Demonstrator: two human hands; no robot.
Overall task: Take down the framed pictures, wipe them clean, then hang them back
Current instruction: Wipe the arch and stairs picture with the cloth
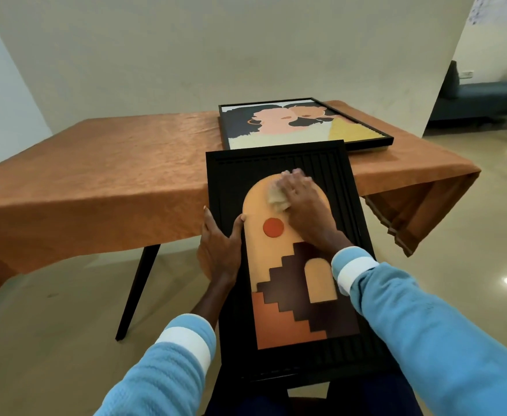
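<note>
A black-framed picture [333, 172] with an orange arch, a red dot and brown steps leans from my lap against the table edge. My left hand [220, 249] grips its left side, thumb over the front. My right hand [302, 202] presses a pale cloth [276, 198] against the upper part of the arch. A second framed picture [303, 124], showing two faces in a thin black frame, lies flat on the table behind the first.
The table [102, 178] carries an orange cloth that hangs over its right end; a black leg [138, 289] slants to the glossy floor. A plain wall stands behind. A blue sofa [483, 97] is at far right.
</note>
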